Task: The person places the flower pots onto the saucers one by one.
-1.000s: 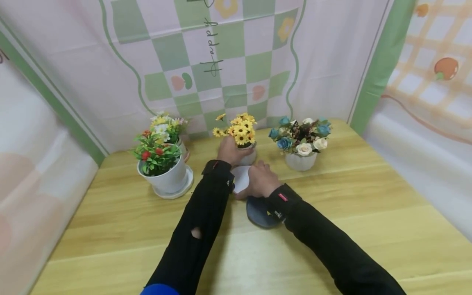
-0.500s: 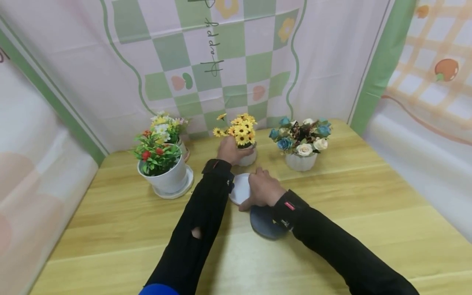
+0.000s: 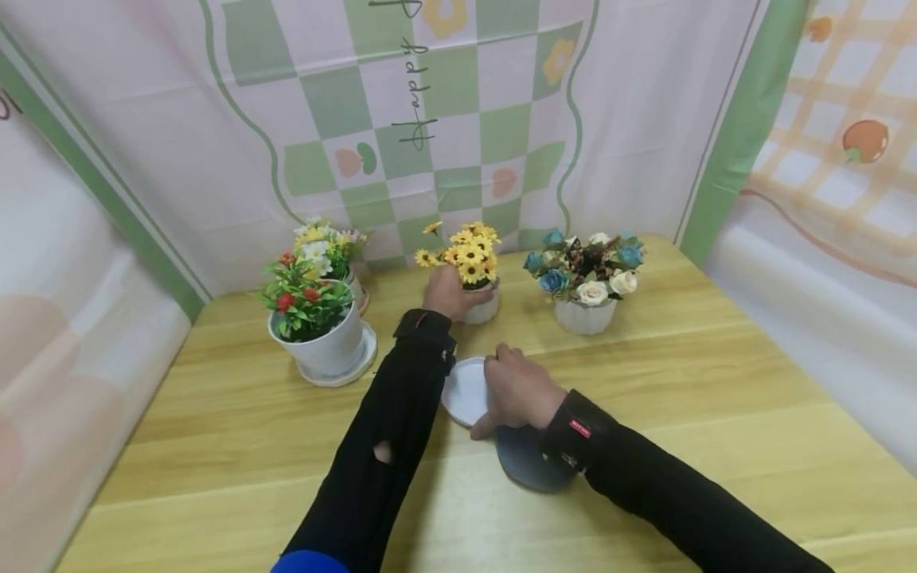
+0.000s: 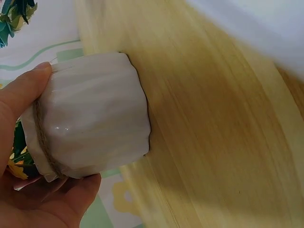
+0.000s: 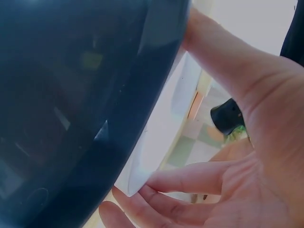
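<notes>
In the head view my left hand point(image 3: 446, 293) grips a small pale pot point(image 4: 95, 116) of yellow daisies point(image 3: 469, 253). Its thumb and fingers lie on either side near the twine-tied rim. Closer to me, my right hand point(image 3: 519, 388) holds a white saucer point(image 3: 464, 391) by its edge, fingers along the rim. A dark blue-grey, glossy round piece point(image 3: 533, 460) shows partly under the right wrist. In the right wrist view this dark piece point(image 5: 80, 95) overlaps the saucer point(image 5: 159, 128), and the thumb is at their edges. Much of the saucer is hidden by the hand.
At the left stand a white pot point(image 3: 325, 346) with red flowers and, behind it, a pot of yellow and white flowers point(image 3: 318, 248). A ribbed white pot point(image 3: 583, 316) of blue and cream roses stands right. Printed cloth point(image 3: 401, 103) borders the wooden table point(image 3: 688, 398).
My right hand has moved toward me and slightly right, bringing the white saucer and dark round piece along. The left hand stays on the daisy pot, which has not moved.
</notes>
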`<state>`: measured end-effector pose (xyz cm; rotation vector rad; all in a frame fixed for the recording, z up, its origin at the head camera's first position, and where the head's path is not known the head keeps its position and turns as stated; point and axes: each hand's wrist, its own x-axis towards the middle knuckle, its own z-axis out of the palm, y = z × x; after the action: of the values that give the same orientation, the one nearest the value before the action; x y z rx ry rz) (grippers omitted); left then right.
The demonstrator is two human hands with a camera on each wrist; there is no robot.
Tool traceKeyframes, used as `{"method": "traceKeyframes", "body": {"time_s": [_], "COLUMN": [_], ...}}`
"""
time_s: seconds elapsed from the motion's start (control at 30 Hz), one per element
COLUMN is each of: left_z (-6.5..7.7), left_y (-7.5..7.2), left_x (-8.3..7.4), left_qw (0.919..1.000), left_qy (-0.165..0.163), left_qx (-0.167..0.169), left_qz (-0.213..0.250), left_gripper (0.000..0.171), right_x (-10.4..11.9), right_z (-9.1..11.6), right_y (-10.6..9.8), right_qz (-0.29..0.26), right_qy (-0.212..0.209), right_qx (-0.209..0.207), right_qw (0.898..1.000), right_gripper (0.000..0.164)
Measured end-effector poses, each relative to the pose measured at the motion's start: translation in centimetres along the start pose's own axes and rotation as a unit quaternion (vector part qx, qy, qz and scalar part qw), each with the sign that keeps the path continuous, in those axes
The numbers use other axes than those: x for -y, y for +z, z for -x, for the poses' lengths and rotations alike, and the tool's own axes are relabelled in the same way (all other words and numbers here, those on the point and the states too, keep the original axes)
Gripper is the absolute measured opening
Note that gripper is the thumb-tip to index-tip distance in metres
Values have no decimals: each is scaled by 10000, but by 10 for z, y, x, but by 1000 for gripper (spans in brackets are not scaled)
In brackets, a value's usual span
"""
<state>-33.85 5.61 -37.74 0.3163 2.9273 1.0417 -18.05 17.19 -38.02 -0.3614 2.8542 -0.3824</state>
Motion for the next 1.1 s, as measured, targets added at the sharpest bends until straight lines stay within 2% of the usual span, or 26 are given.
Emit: {"method": "traceKeyframes", "body": {"time_s": [0.3, 0.43, 0.57, 0.73, 0.97, 1.1], "left_z": [-1, 0, 1, 2, 6, 10], "left_y": [0, 0, 0, -2, -4, -6], "left_x": [0, 1, 1, 1, 3, 5], "left_qw": [9999, 9999, 9999, 10000, 9998, 9993], "left_qy": [119, 139, 113, 74, 200, 356], "left_qx": [-25, -39, -41, -16, -23, -8], "left_qz": [-34, -28, 14, 19, -69, -134], "left_gripper": [65, 57, 58, 62, 48, 60], "right_x": [9, 14, 19, 21, 18, 17], "right_z": [19, 30, 38, 40, 38, 38], "right_y": [7, 11, 15, 16, 18, 18], "right_qz": [-63, 25, 111, 98, 81, 70], "right_qy": [-211, -400, -544, -570, -545, -530], "right_qx": [130, 54, -76, -114, -92, -42], "right_qw": [9997, 9992, 9984, 9983, 9984, 9986], "right_gripper": [101, 108, 111, 113, 112, 113]}}
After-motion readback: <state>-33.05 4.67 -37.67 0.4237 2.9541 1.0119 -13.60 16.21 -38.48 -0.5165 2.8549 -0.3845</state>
